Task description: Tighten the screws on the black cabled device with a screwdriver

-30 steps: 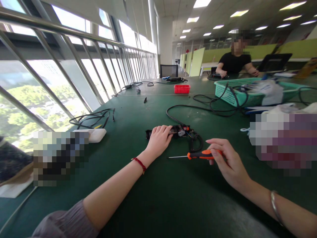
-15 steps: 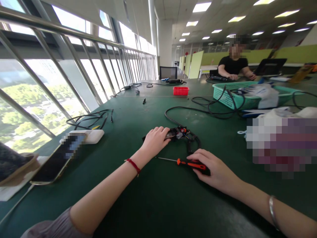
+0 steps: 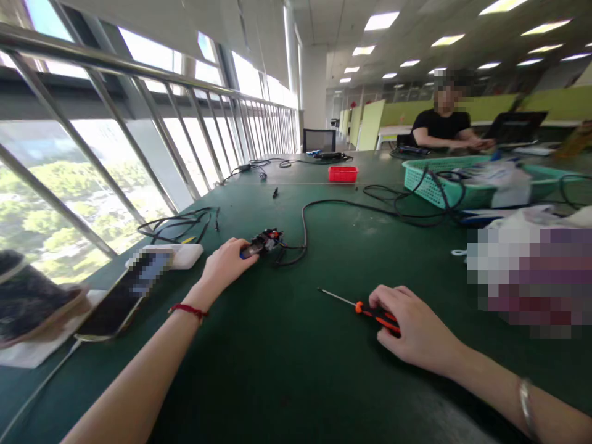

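My left hand point(image 3: 226, 264) is closed over the left end of a small black device point(image 3: 263, 243) with exposed wiring and an orange part; what exactly it is I cannot tell. A black cable point(image 3: 304, 229) runs from its right end across the green table. My right hand point(image 3: 414, 324) grips a screwdriver point(image 3: 380, 316) by its black and orange handle. The thin metal shaft points left and lies low over the tabletop, apart from the device. Part of the handle is hidden by my fingers.
A phone point(image 3: 124, 296) rests at the left beside a white block point(image 3: 190, 255) and coiled cables point(image 3: 176, 227). Further back are a red basket point(image 3: 343, 174) and a green basket point(image 3: 425, 184). A plastic bag point(image 3: 513, 246) lies right. A person point(image 3: 443, 129) sits across the table.
My left hand has carried the device to the left, trailing its cable. My right hand has shifted slightly right with the screwdriver, whose shaft now tilts more. The view has also turned a little.
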`<action>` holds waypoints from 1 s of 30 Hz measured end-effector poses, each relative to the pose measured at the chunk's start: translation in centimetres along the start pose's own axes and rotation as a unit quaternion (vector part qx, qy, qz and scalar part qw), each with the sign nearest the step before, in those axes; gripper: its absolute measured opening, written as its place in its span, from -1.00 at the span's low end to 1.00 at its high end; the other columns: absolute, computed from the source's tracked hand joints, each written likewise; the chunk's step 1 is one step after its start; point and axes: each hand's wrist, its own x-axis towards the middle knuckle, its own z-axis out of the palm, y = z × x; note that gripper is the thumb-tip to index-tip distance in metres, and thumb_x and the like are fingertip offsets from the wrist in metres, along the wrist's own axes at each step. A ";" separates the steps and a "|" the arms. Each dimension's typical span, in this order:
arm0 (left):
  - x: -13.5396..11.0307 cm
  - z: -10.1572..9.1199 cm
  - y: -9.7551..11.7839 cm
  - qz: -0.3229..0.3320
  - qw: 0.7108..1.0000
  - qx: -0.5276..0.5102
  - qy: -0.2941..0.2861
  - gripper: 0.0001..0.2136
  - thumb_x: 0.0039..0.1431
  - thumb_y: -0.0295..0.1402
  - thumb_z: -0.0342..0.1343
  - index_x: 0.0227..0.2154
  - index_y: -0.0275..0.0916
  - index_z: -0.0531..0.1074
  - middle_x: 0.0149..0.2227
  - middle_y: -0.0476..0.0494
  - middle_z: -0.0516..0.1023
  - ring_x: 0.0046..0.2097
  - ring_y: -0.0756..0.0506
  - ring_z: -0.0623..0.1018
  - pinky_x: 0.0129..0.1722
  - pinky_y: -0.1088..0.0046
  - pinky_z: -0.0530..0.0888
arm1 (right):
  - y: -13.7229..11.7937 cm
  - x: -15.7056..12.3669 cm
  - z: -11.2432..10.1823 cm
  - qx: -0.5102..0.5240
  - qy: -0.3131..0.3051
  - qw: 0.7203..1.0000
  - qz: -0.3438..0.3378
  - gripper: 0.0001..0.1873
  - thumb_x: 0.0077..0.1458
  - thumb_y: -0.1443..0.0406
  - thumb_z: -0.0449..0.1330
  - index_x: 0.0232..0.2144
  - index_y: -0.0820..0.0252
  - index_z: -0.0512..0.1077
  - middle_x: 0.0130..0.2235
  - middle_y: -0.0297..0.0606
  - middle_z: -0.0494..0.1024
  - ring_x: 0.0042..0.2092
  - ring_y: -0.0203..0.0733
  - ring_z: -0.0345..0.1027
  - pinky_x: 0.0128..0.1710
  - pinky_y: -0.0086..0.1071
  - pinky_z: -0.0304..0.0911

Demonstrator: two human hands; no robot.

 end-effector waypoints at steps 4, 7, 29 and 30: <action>-0.1 -0.7 -2.7 -0.095 0.991 0.066 0.065 -0.64 0.13 -0.14 0.00 -0.10 -0.25 0.41 -0.10 -0.26 0.46 -0.13 -0.29 0.52 -0.28 0.31 0.40 | -0.1 0.0 -0.4 -0.001 -0.030 0.999 0.020 -0.81 -0.08 0.37 0.10 -0.32 0.14 0.33 -0.26 -0.22 0.48 -0.20 -0.09 0.32 -0.23 -0.22 0.25; -0.3 -1.1 -3.7 -0.141 0.980 0.080 0.119 -0.63 0.15 -0.13 -0.01 -0.08 -0.24 0.40 -0.07 -0.29 0.43 -0.15 -0.32 0.51 -0.35 0.28 0.39 | 0.1 0.1 -0.4 0.004 -0.041 0.999 0.016 -0.82 -0.05 0.34 0.09 -0.30 0.13 0.34 -0.24 -0.21 0.48 -0.18 -0.08 0.33 -0.20 -0.20 0.25; 0.1 0.0 -3.2 -0.038 0.941 0.072 0.329 -0.72 0.19 -0.31 -0.03 -0.08 -0.25 0.42 -0.10 -0.33 0.42 -0.08 -0.31 0.42 -0.18 0.22 0.31 | 1.4 0.5 0.6 0.043 0.001 0.998 0.047 -0.80 0.08 0.30 0.00 -0.20 0.11 0.28 -0.24 -0.21 0.49 -0.19 -0.07 0.36 -0.17 -0.14 0.26; 0.1 -0.1 -2.6 -0.024 0.936 0.064 0.346 -0.72 0.19 -0.31 -0.02 -0.08 -0.24 0.42 -0.10 -0.32 0.42 -0.07 -0.30 0.42 -0.17 0.22 0.31 | 1.6 0.6 0.8 0.053 0.015 0.997 0.056 -0.81 0.08 0.29 0.00 -0.20 0.11 0.27 -0.27 -0.22 0.49 -0.22 -0.08 0.37 -0.19 -0.15 0.26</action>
